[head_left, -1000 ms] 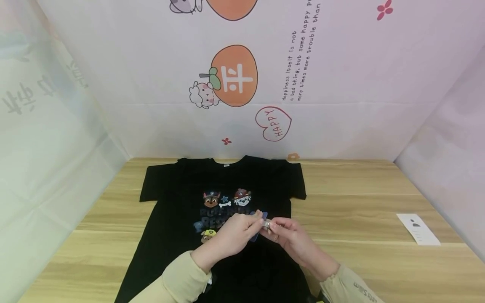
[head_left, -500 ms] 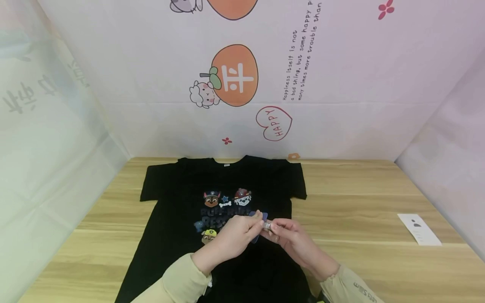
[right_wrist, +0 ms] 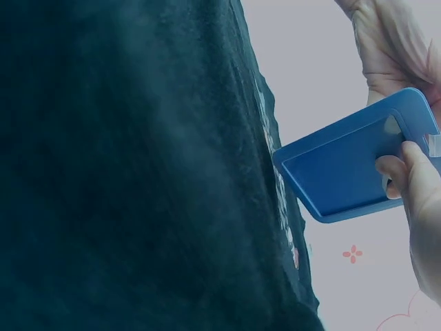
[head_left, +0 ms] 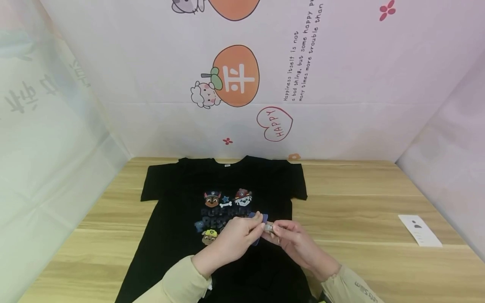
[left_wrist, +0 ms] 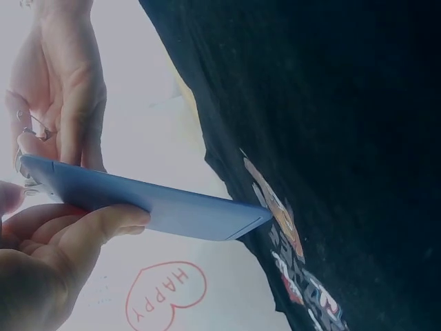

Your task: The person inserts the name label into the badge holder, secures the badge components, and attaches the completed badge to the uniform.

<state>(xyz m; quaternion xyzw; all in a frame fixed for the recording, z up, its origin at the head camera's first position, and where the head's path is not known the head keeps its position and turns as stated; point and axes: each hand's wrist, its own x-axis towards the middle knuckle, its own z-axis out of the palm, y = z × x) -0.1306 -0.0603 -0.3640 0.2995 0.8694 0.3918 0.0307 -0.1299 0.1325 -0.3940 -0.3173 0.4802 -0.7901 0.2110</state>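
A black T-shirt with a cartoon dog print lies flat on the wooden table, collar toward the wall. Both hands meet just above the print and share a flat blue card holder. My left hand grips the holder from the left, fingers under it and thumb on top. My right hand pinches the small metal clip at the holder's top end. The left wrist view shows the holder edge-on over the shirt. Its face shows in the right wrist view.
A white paper slip lies on the table at the far right. Pale printed backdrop sheets close off the back and both sides. Bare wood shows left and right of the shirt.
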